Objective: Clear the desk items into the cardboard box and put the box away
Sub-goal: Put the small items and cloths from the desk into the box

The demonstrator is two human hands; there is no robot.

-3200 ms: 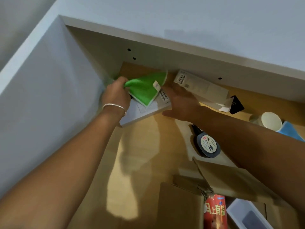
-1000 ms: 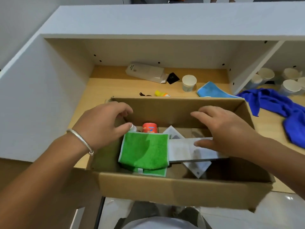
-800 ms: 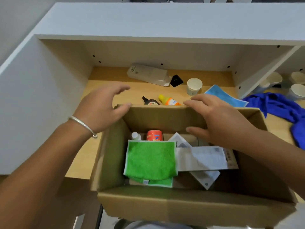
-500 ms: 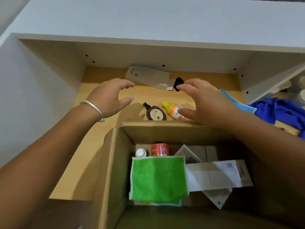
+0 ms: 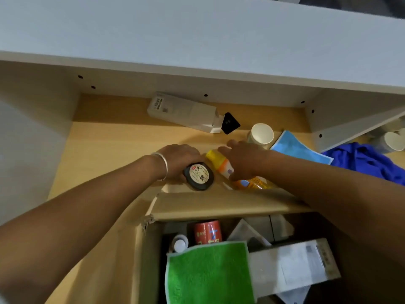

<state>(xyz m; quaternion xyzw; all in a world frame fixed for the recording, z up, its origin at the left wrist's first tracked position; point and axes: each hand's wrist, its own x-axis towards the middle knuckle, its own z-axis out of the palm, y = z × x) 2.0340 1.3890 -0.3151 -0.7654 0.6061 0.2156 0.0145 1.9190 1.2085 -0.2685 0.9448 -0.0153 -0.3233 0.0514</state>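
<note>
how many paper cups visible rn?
2. One cup stands on the desk just beyond the right hand, left of the blue sheet. Another cup sits at the far right edge past the divider; more may be cut off there.

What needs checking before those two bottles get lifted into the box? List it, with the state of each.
1. Left hand around the black bottle: ok, fingers wrap its top end.
2. Right hand on the yellow-capped bottle: ok, the hand covers its middle; firmness of grip cannot tell.
3. Both caps shut: cannot tell.
4. Cardboard box open just below the hands: ok.
5. Free room inside: not ok for laying flat; the green cloth, red can and white packet cover most of the floor that shows.
6. Paper cup beside the right hand: not ok, close enough to be knocked.
</note>
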